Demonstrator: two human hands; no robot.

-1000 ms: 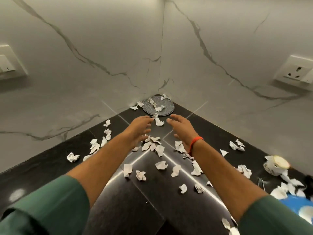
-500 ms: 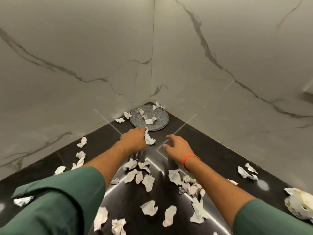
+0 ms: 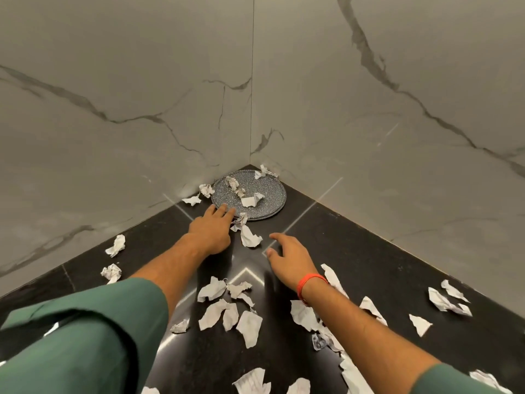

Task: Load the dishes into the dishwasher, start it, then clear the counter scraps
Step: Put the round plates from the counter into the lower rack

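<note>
A grey speckled plate (image 3: 267, 191), stacked on another, lies in the far corner of the black counter (image 3: 355, 251) with a few crumpled paper scraps (image 3: 251, 199) on it. My left hand (image 3: 211, 227) reaches flat over the counter, its fingertips touching the plate's near rim. A larger white scrap (image 3: 249, 237) lies just right of that hand. My right hand (image 3: 289, 257), with an orange band at the wrist, hovers open above the counter a little nearer to me, holding nothing.
Several white paper scraps (image 3: 227, 311) are strewn over the black counter, near my arms and at the right (image 3: 446, 300) and left (image 3: 115, 245). Marble walls (image 3: 142, 109) close the corner on both sides, right behind the plates.
Both hands have moved forward toward the corner. My left hand has uncurled and now reaches the plate's rim. The view has shifted closer to the plates.
</note>
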